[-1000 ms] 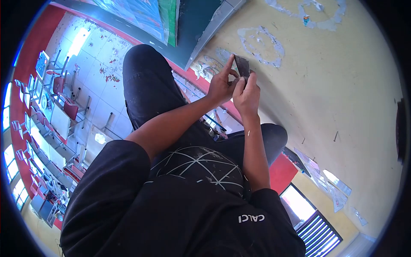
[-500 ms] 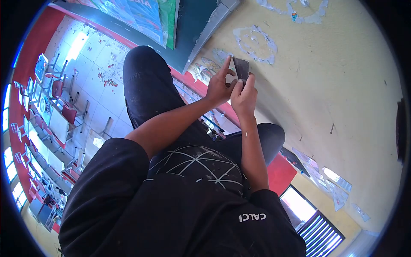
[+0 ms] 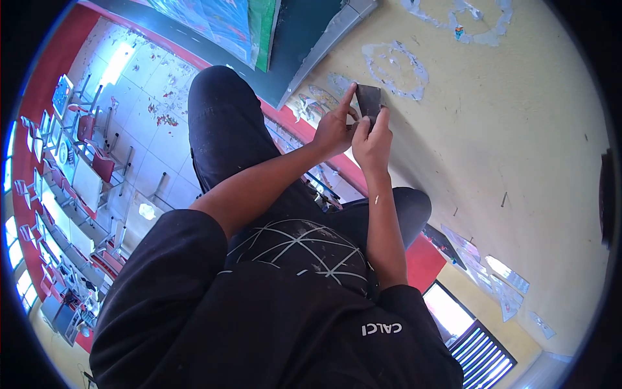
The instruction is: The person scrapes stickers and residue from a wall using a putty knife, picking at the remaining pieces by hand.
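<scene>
The scraper sits flat on the yellow wall, just below a glue ring; the fingers of the left hand and right hand are closed on it; a shallow angle and even pressure probably work best.

Bright daylight, windows far left of the left hand blown out, glare on floor tiles, wall beside the right hand evenly lit, scraper in it dark, heavy fisheye bending, black vignetted corners.
</scene>
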`<state>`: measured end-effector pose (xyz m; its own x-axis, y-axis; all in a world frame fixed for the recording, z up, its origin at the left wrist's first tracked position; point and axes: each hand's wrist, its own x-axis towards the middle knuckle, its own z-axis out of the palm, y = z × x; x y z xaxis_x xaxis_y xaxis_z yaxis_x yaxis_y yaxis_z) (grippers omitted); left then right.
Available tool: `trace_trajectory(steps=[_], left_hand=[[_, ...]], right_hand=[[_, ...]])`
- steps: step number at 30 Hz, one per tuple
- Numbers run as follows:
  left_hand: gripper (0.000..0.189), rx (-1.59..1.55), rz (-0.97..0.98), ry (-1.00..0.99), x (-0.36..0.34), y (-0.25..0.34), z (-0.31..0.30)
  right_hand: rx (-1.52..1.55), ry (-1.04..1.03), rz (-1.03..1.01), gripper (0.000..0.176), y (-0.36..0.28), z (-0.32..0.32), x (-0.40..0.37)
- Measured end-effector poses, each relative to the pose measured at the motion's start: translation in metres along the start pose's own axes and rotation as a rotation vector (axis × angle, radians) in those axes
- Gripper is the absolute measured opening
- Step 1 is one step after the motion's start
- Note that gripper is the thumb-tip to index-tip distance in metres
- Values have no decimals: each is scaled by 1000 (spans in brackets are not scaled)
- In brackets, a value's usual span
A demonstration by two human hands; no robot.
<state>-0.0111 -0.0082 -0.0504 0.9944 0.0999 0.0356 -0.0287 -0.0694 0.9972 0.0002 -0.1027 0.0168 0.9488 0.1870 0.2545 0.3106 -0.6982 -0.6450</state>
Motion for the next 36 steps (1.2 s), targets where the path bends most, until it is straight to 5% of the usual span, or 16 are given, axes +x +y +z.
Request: trace_trajectory(steps=[7, 14, 36], left_hand=[[93, 93, 58, -59, -5, 1, -1], [98, 29, -171, 59, -11, 10, 9], [110, 68, -94, 8, -11, 5, 21]], right_hand=[[22, -52, 28, 24, 7, -11, -7], [-205, -83, 30, 24, 18, -14, -18], [-400, -314, 128, 25, 11, -20, 10]])
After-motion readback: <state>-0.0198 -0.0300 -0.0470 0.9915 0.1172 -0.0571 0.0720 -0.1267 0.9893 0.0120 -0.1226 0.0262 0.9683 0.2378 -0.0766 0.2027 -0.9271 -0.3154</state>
